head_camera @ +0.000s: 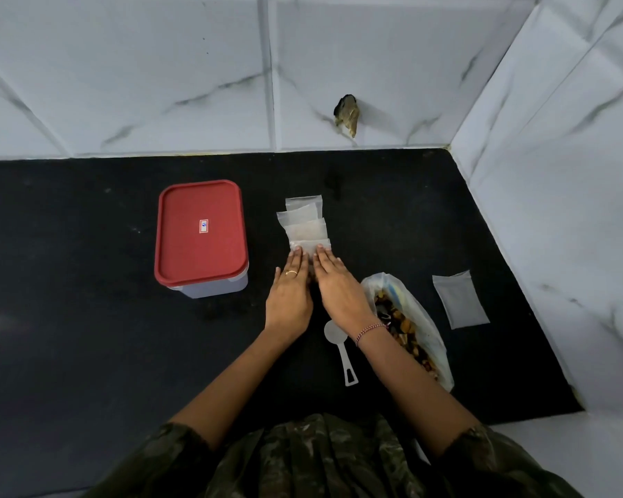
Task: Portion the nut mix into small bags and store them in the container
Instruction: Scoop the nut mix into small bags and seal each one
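Observation:
Several small clear empty bags (304, 224) lie overlapped in a row on the black counter. My left hand (290, 292) and my right hand (339, 289) lie flat side by side, their straight fingertips resting on the nearest bag. A clear container with a red lid (201, 236) stands closed to the left of the bags. An open plastic bag of nut mix (407, 327) lies to the right of my right wrist. A white plastic scoop (340, 350) lies between my forearms, partly under the right wrist.
One more empty small bag (459, 300) lies apart at the right, near the marble side wall (554, 210). The tiled back wall has a dark broken hole (346, 115). The black counter (69, 318) stretches left of the container.

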`<state>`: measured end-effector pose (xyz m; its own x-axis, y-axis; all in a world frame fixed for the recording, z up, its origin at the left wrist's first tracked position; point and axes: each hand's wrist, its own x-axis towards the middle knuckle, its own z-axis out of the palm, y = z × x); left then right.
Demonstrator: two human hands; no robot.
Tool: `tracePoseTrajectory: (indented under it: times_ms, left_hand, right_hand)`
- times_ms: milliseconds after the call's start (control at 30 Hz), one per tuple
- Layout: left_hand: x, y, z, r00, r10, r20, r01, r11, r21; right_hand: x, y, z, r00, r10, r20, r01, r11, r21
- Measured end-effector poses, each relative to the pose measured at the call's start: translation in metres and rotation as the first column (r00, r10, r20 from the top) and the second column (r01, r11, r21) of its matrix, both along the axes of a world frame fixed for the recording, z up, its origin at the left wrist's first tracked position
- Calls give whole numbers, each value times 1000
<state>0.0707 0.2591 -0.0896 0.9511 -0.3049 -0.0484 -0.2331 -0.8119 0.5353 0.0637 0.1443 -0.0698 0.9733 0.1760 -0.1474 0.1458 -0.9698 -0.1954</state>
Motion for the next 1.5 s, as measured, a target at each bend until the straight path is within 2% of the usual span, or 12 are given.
tracePoseTrajectory:
  times_ms: [200,333,433,600,700,833,967,1033,1200,1333,1500]
  left_hand:
    - [-8,-6,27,994,-17,104,14,999,33]
    - [-17,-15,41,995,-21,100,19,1000,24]
    - [-30,-27,55,998,-10,60,16,995,-98]
    - [-50,-67,79,995,-20,96,49,951,-304]
    - [-60,-90,91,998,-36,-50,14,924,-382]
    - [-68,-121,97,958,-72,-278,-70,880,-470]
    - [-75,-158,87,807,-124,-578,-306,748,-588]
    - [-80,-178,77,731,-146,-667,-405,693,-596]
    - [-86,-213,60,638,-194,-745,-509,620,-597]
    - [-85,-226,52,616,-169,-770,-537,625,-567]
    - [-84,-234,48,607,-92,-789,-581,627,-520]
  right_hand:
    - [-6,-8,14,995,-11,100,7,999,34]
    - [-16,-16,29,988,-24,154,26,1000,-8]
    - [-26,-28,39,980,-56,189,57,998,3]
    - [-52,-60,60,954,-169,246,152,984,89]
    - [-66,-90,66,911,-283,300,245,957,157]
    - [-83,-133,64,880,-378,287,333,923,195]
    - [-100,-168,55,854,-473,219,415,871,263]
    - [-106,-183,45,839,-522,155,465,835,294]
    - [-106,-211,21,798,-603,12,571,762,304]
    - [-103,-221,8,774,-626,-95,618,714,329]
    - [-98,-226,2,760,-639,-116,633,690,351]
